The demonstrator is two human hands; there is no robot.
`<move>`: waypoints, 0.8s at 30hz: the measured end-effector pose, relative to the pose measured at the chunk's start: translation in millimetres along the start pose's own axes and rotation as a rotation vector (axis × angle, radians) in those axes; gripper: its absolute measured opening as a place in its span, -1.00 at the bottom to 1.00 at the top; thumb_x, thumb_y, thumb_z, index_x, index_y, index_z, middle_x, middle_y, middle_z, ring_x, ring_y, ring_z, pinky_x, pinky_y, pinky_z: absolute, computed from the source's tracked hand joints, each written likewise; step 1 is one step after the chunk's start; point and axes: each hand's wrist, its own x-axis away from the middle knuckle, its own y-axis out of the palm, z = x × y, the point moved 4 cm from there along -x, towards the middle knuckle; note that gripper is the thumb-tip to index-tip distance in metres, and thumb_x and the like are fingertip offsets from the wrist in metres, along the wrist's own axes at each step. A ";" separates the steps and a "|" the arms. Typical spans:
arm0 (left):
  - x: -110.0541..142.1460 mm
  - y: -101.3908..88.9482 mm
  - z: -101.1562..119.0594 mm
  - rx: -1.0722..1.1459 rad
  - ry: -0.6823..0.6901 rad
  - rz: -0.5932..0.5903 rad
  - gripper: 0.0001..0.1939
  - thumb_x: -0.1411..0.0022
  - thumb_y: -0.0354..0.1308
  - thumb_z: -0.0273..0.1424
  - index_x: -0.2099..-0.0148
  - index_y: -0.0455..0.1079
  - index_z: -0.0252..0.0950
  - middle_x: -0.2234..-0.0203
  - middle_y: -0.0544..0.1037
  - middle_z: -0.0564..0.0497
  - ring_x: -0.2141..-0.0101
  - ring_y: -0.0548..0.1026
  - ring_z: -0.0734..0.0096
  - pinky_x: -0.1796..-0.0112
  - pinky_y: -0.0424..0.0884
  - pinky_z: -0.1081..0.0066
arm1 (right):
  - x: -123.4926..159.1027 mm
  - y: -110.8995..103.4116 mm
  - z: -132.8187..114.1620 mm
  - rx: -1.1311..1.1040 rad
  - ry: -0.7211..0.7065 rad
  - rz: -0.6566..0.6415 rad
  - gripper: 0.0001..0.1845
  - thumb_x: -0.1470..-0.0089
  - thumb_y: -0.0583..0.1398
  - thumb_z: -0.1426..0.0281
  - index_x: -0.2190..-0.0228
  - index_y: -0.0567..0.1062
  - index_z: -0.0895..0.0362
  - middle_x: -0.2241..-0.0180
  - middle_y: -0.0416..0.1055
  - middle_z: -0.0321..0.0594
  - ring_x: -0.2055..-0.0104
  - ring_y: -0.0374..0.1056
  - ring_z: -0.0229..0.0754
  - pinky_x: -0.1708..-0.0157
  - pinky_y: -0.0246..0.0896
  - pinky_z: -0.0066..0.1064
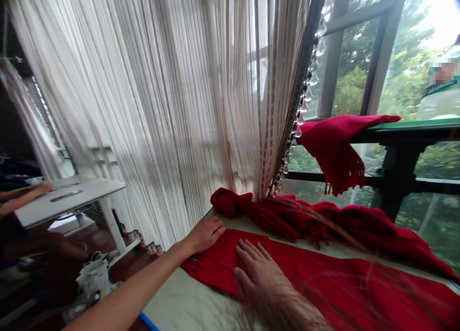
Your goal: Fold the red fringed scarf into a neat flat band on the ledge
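A long red fringed scarf point(341, 283) lies spread flat across a pale tabletop point(179, 302), its far part bunched up near the curtain. My left hand point(204, 233) rests at the scarf's left end, fingers together and bent over the cloth edge. My right hand point(257, 268) lies flat on the scarf, fingers stretched out, pressing on the cloth. A second red scarf point(334, 144) hangs over a green-topped rail by the window.
A sheer striped curtain point(172, 96) with a beaded edge hangs behind the table. Another person's arm point(21, 197) rests on a white table point(68, 197) at the left. A white bag point(94, 276) sits on the dark floor. A window point(395, 58) is at right.
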 end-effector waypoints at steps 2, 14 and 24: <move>3.1 -3.7 -19.4 -0.016 -0.044 0.006 -0.61 -0.54 -0.14 -0.16 0.16 0.45 -0.22 0.22 0.52 -0.03 0.15 0.48 0.23 0.05 0.36 0.22 | 0.0 -0.6 -1.1 0.000 -0.001 -0.005 -0.31 -0.29 0.05 0.15 -0.32 0.23 0.22 -0.42 0.04 -0.02 -0.48 -0.12 0.01 -0.46 -0.29 0.02; -11.9 0.9 9.0 0.010 0.070 -0.013 -0.66 -0.53 -0.10 -0.16 0.09 0.46 -0.16 0.15 0.53 -0.02 0.08 0.47 0.28 -0.02 0.33 0.28 | -1.0 -2.3 -1.8 0.021 0.015 -0.044 -0.29 -0.27 0.03 0.15 -0.33 0.21 0.22 -0.43 0.00 -0.04 -0.49 -0.15 0.00 -0.47 -0.32 0.00; 36.5 -33.0 -81.4 -0.023 -0.178 -0.024 -0.76 -0.44 0.07 -0.25 0.10 0.47 -0.30 0.25 0.54 -0.05 0.21 0.52 0.24 0.10 0.43 0.18 | -0.4 -2.0 -0.9 -0.007 0.001 -0.021 -0.31 -0.29 0.03 0.14 -0.33 0.22 0.22 -0.43 0.02 -0.02 -0.49 -0.13 0.00 -0.46 -0.30 0.02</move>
